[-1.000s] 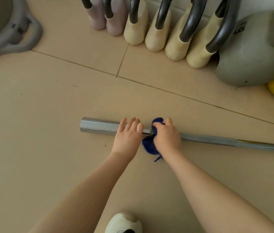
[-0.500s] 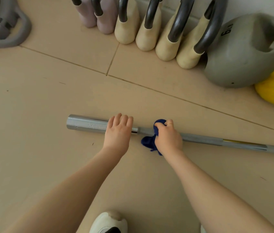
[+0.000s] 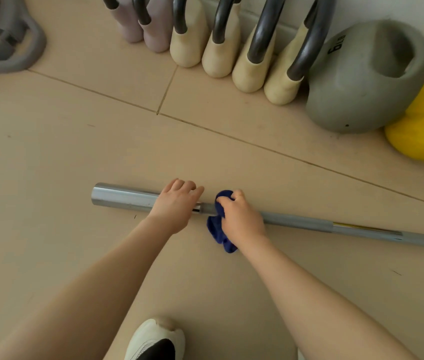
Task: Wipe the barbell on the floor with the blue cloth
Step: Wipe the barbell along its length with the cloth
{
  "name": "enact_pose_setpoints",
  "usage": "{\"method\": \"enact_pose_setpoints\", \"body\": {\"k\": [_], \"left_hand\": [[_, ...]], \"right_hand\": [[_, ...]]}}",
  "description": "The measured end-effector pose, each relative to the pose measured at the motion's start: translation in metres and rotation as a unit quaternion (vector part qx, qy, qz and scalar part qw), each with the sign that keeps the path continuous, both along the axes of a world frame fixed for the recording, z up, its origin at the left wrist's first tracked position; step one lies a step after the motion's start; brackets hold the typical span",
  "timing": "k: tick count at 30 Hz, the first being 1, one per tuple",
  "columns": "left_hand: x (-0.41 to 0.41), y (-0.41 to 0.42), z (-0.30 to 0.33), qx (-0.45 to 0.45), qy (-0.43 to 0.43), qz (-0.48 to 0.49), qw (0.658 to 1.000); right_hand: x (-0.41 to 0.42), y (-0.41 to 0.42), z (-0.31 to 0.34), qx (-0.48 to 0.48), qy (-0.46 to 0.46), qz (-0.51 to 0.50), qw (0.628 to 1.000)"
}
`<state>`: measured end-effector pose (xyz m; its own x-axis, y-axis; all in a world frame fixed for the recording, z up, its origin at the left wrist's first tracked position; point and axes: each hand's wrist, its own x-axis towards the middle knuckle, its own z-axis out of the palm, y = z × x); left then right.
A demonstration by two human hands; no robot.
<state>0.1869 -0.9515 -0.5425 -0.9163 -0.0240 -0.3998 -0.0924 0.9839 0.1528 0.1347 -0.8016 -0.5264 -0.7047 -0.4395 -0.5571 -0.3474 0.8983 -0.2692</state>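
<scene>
One barbell (image 3: 127,198), one blue cloth (image 3: 218,224), two hands: left hand (image 3: 177,203), right hand (image 3: 242,216).

— Left hand (image 3: 175,206)?
— Palm down, fingers curled over the far side of the barbell (image 3: 127,200), wrist toward 7 o'clock. Forearm bare, extended from the lower left.
— Right hand (image 3: 242,216)?
— At 3 o'clock of the left, close beside it, not touching. Fingers closed around the blue cloth (image 3: 220,224), knuckles up, pressing it to the bar. Forearm bare, running to 5 o'clock.
— Anything else of the body?
— One shoe (image 3: 155,340) at 6 o'clock.
</scene>
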Motion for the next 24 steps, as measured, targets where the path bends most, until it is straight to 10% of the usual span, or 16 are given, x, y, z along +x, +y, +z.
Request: {"method": "enact_pose_setpoints", "body": {"k": [4, 10, 17, 24], "left_hand": [[0.016, -0.001, 0.007, -0.005, 0.012, -0.042, 0.999], [0.038, 0.000, 0.004, 0.000, 0.130, -0.058, 0.990], [0.022, -0.014, 0.003, 0.053, 0.016, -0.034, 0.998], [0.027, -0.014, -0.004, 0.076, 0.161, 0.050, 0.983]], "right_hand": [[-0.002, 0.014, 0.000, 0.094, 0.050, -0.091, 0.990], [0.037, -0.025, 0.006, -0.035, -0.022, -0.031, 0.999], [0.013, -0.015, -0.001, 0.039, 0.049, -0.120, 0.991], [0.030, -0.060, -0.005, -0.044, 0.038, -0.003, 0.998]]}}
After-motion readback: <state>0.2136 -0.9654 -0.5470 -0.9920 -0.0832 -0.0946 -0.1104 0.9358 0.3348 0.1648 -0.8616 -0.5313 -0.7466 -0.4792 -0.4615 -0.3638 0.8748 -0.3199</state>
